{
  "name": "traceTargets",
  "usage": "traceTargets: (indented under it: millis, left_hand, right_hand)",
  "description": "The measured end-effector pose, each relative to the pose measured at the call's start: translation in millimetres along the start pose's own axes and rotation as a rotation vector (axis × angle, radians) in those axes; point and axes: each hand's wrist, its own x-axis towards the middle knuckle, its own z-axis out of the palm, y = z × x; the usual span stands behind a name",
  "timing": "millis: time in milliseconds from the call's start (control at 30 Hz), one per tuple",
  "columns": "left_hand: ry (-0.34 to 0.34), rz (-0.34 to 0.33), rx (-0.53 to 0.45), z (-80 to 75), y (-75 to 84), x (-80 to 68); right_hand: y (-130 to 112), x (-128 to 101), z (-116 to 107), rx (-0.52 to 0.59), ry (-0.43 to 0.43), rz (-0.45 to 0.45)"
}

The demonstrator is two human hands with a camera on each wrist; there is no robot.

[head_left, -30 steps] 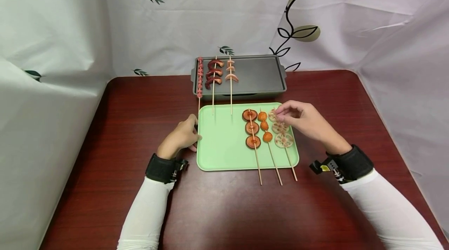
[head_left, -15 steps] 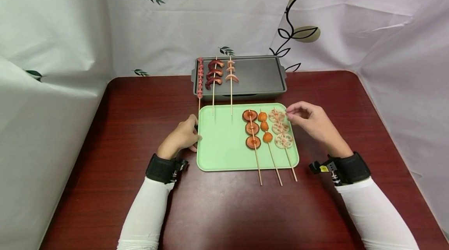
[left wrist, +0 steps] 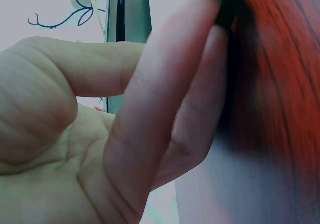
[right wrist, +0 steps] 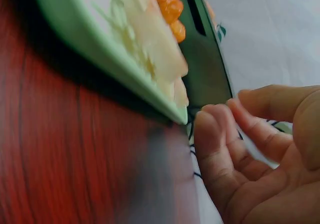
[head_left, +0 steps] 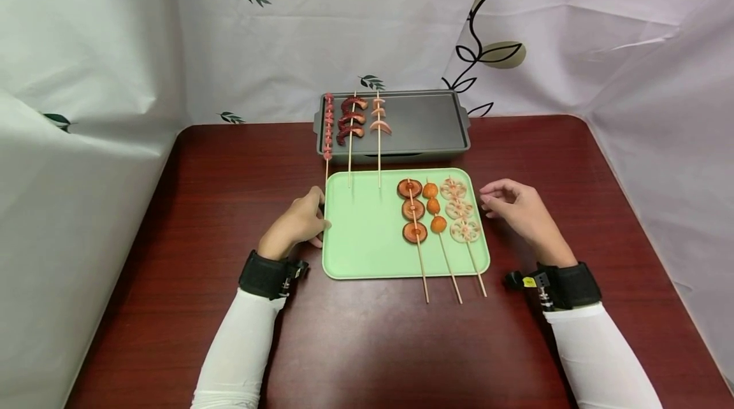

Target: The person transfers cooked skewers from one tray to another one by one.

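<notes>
Presently I am resting my left hand (head_left: 298,221) against the pale green plastic tray (head_left: 367,243), right hand (head_left: 513,208) idling loose beside the light, brittle lotus-root bamboo skewer (head_left: 466,230); best taken by its bare stick.

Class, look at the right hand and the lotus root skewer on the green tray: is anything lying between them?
Nothing visible does. The right hand sits empty just beyond the green tray's right edge, and the lotus root skewer is the nearest skewer to it; only the tray's low rim lies between them.
</notes>
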Motion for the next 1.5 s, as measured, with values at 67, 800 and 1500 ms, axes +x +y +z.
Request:
traceTargets:
  millis: [67, 800, 1500]
  left_hand:
    - [-0.001, 0.002, -0.009, -0.2, 0.0, 0.1]
    - [-0.004, 0.025, 0.001, -0.8, -0.3, 0.1]
    - [-0.014, 0.017, -0.025, -5.4, -0.7, -4.1]
  right_hand:
    - [2.6, 0.7, -2.3, -0.022, -0.031, 0.043]
    - [4.6, 11.6, 0.4, -0.061, -0.268, 0.265]
    - [8.5, 7.9, 2.7, -0.055, -0.248, 0.268]
